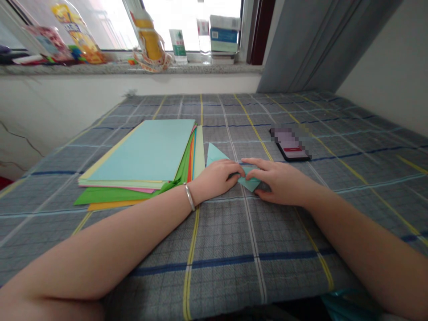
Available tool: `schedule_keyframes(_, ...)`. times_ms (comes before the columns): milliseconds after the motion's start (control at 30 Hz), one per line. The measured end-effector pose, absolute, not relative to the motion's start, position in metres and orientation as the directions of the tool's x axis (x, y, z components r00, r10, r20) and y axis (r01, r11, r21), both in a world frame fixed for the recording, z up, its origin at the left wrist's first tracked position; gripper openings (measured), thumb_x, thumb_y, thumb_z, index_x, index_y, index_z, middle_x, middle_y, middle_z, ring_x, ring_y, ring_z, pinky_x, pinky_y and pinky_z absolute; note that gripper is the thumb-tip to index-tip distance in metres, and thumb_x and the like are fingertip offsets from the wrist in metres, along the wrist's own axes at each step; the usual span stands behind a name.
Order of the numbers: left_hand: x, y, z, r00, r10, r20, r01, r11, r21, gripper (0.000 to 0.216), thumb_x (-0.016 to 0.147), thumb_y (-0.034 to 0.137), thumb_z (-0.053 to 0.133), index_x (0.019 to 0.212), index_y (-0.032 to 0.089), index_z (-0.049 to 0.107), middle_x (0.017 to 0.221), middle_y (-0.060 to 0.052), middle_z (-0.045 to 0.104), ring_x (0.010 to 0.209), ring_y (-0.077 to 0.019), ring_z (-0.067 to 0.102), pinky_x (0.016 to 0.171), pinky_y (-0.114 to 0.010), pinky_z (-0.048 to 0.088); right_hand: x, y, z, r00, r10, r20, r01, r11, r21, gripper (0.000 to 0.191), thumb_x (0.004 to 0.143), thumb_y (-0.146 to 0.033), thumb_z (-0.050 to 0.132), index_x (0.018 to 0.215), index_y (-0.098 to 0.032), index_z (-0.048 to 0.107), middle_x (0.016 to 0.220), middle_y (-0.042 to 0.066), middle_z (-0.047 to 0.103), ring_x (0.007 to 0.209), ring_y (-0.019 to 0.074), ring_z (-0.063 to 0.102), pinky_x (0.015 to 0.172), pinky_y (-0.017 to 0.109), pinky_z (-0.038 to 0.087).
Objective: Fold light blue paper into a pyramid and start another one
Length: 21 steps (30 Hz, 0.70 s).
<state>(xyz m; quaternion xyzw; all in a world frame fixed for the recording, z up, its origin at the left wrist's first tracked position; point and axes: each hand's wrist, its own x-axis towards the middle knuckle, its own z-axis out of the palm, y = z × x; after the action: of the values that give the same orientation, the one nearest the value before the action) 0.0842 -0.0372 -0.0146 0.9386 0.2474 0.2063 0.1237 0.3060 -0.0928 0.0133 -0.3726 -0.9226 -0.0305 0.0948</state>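
Left hand [222,178] is curling over folded blue paper [215,154], hiding whether fingertips are pinching; right hand [277,180] is spreading fingers on it.

Honestly, can't make out a single word or number in this one. Closest thing is the yellow bag [78,33] on the windowsill [110,68]: there's big pale lettering on the front, but it's too fuzzy to read. The pink packet [50,42] next to it is printed too, also a blur. The white-and-green tube [178,47] has a small green mark up top and some print lower down, none of it legible. The blue box [224,35] in the stack has a whitish label patch [214,34], too small to tell what it says. The phone [290,145] screen is pixelated, with just a red bar [293,150] and no readable text.
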Motion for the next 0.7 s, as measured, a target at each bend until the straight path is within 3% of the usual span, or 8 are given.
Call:
schedule_keyframes(367,0.082,-0.038,-0.015,0.781,0.534,0.324,0.44,-0.838,0.322,0.016,0.087,0.016,0.055,0.099,0.019,0.065,0.103,-0.005,0.069,0.102,-0.0196,0.062,0.096,-0.037,0.048,0.293,-0.092,0.007,-0.667,0.699,0.259,0.733,0.678,0.056,0.032,0.089,-0.022,0.051,0.118,-0.016,0.063,0.14,0.009,0.056,0.117,0.0281,0.059,0.094,0.043,0.051)
schedule_keyframes(700,0.083,-0.036,-0.015,0.807,0.507,0.305,0.432,-0.857,0.282,0.013,0.089,0.017,0.054,0.098,0.017,0.063,0.098,-0.006,0.068,0.099,-0.0209,0.062,0.094,-0.037,0.048,0.285,-0.088,-0.001,-0.575,0.76,0.302,0.795,0.607,-0.014,0.022,0.095,-0.029,0.051,0.106,-0.021,0.067,0.124,0.004,0.066,0.106,0.023,0.064,0.087,0.036,0.051)
